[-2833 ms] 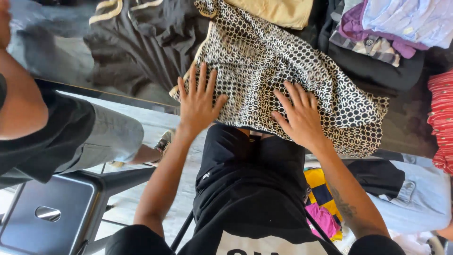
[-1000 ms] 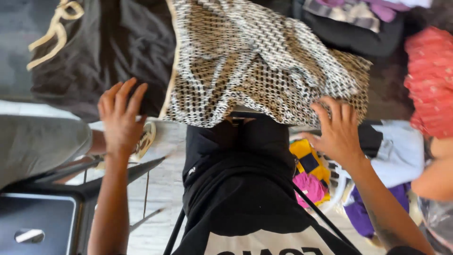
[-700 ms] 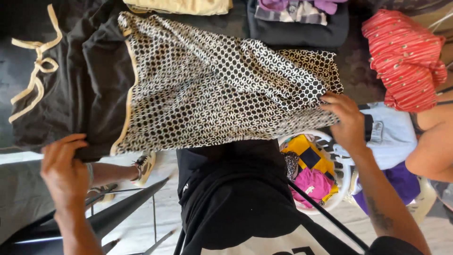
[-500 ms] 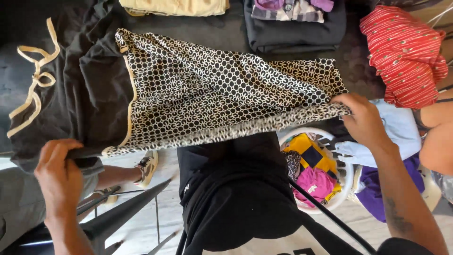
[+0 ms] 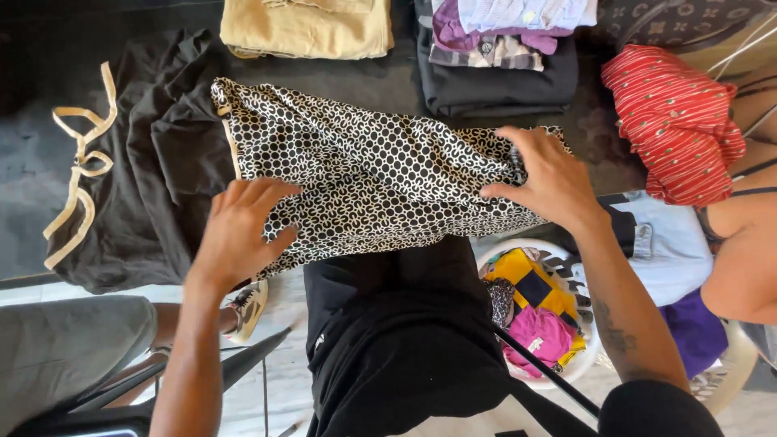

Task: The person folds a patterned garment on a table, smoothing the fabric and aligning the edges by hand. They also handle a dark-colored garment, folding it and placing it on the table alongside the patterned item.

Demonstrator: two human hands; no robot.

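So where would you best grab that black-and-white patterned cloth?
Probably the patterned cloth is best pinched at its two near corners, from the table's front edge: it lies flat and wide, and the left hand and right hand already rest there.

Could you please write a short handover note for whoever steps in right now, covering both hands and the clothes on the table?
Left hand: flat on the near left edge of the black-and-white patterned garment, fingers spread, not pinching.
Right hand: on the garment's right end, fingers curled at the cloth edge.
The garment lies across the dark table, partly over a black garment with tan trim.
Done: folded piles at the far edge, a tan pile and a dark stack topped with purple and pale pieces.
Left: the patterned garment is not yet folded; the basket by the person's right side holds more clothes.
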